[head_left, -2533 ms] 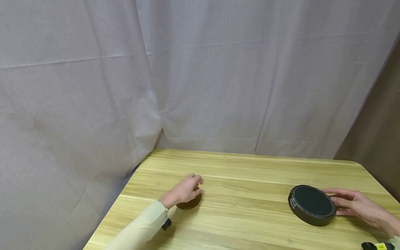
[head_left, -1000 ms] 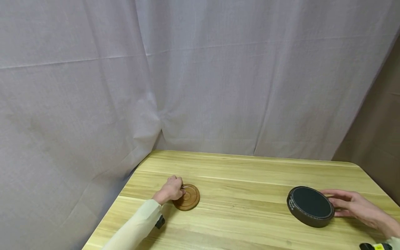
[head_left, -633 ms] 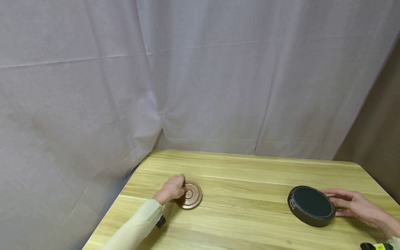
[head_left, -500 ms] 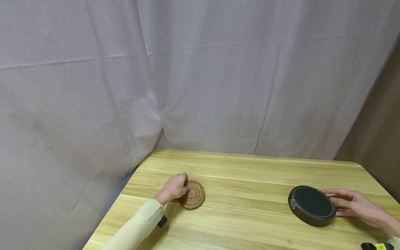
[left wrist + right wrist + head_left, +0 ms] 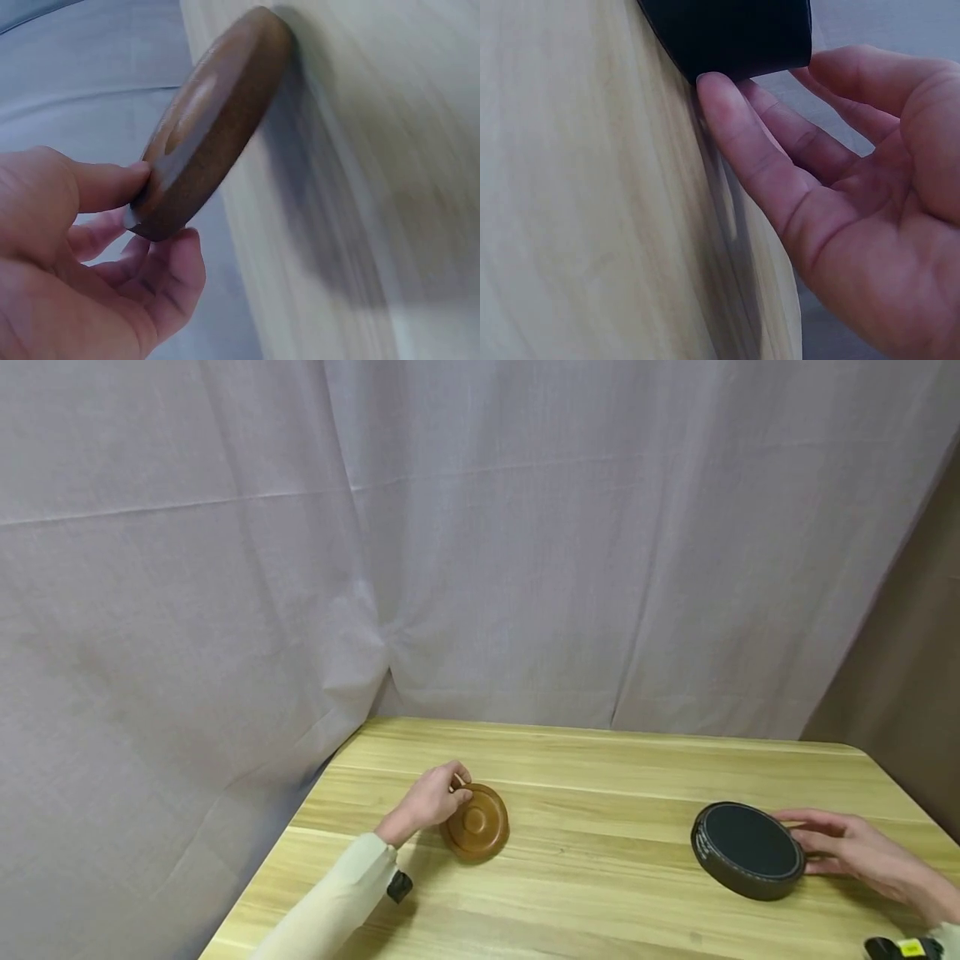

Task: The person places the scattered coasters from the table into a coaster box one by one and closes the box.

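My left hand (image 5: 433,797) pinches the edge of a brown disc (image 5: 477,827) that looks like wood, with a ring and a round middle on its face. In the left wrist view the thumb lies on one face of the disc (image 5: 217,127) and the fingers are at its other side; it stands tilted, its far edge close to the table. My right hand (image 5: 862,856) rests its fingers against the right side of a black round case (image 5: 750,852) with stitching and pale lettering round its side. In the right wrist view the fingertips touch the case's lower edge.
The light wooden table (image 5: 585,877) carries both things, with a wide stretch of its top between them. Grey curtain (image 5: 495,568) hangs behind and to the left of it. A brown cloth (image 5: 907,693) hangs at the right.
The left hand first reached over the disc, then took its left edge. Since then the disc has shifted a little right and tipped up. The right hand and the case have stayed put.
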### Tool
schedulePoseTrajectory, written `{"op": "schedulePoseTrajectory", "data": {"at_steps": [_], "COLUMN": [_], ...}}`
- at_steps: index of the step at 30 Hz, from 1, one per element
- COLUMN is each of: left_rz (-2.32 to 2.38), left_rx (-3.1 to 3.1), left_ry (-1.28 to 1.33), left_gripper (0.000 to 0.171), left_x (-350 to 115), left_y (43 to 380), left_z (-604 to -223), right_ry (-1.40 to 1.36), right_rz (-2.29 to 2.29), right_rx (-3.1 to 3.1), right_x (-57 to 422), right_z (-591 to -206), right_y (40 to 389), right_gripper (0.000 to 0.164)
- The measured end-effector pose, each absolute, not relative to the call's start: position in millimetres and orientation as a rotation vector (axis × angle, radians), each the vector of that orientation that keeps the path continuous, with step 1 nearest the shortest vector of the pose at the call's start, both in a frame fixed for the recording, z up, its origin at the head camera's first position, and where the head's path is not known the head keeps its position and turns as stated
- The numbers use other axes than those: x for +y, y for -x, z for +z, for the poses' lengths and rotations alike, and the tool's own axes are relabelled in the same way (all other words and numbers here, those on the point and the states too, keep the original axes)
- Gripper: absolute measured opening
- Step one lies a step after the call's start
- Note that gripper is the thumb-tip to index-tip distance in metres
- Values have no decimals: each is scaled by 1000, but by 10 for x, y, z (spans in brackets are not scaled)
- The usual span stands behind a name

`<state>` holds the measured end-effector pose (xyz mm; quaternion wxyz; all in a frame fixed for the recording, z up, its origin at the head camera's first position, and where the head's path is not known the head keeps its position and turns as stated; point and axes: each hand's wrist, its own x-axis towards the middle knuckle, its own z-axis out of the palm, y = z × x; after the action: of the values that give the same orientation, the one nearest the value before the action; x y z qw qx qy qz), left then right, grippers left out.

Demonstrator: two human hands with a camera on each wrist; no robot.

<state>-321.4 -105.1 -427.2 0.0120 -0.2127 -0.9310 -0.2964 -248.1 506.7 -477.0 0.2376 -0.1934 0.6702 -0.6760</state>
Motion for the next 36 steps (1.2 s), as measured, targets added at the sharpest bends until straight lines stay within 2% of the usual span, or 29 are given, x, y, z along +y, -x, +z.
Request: {"op": "schedulePoseTrajectory", "data": {"at_steps": [7, 21, 36], "left_rz": [-974, -1144, -1896], "left_rx": [-2910, -2841, -2667], "left_ry": [720, 780, 598], "left_gripper": [5, 11, 17], "left_x": [-952, -622, -67], "left_y": [3208, 3282, 3413], "left_z": [-4180, -4092, -4155], "right_ry": [548, 582, 543], "right_rz": [-1855, -1870, -1854], "right_rx": [1812, 1806, 1823], "right_x": [5077, 5073, 5081], "right_z": [-4746, -4765, -4767], "right_y": [2502, 2486, 2483], "right_gripper": [51, 51, 47]}}
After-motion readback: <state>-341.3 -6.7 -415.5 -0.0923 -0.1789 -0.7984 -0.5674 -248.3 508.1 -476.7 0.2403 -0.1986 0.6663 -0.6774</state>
